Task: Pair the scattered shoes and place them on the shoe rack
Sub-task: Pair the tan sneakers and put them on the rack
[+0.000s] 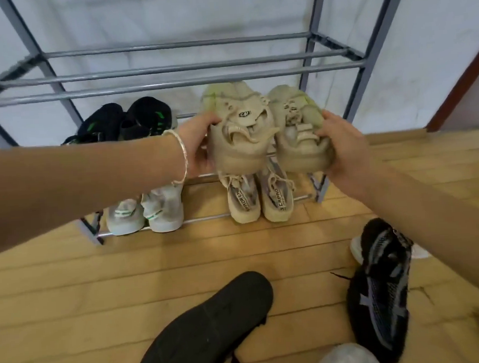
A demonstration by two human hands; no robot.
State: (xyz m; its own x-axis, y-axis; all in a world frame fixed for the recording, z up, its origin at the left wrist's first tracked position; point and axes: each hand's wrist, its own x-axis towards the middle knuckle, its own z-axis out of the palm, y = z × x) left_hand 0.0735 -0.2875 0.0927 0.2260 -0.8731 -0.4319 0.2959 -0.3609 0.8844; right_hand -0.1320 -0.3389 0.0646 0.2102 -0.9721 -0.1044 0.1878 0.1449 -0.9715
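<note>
My left hand (199,144) grips the heel side of a beige sneaker (240,124). My right hand (343,145) grips its matching beige sneaker (297,126). Both shoes are side by side, toes pointing away, at the right end of the middle tier of the grey metal shoe rack (169,85). A black-and-green pair (126,118) sits on the same tier to the left. On the bottom tier stand a white pair (147,213) and a beige pair (259,199). A black patterned sneaker (381,284) and an upturned black shoe (206,328) lie on the floor.
The rack stands against a white cloth backdrop on a wooden plank floor (70,292). Its top visible tier of bars holds nothing. A white shoe edge (356,248) peeks from behind the black patterned sneaker. A grey object (344,358) shows at the bottom edge.
</note>
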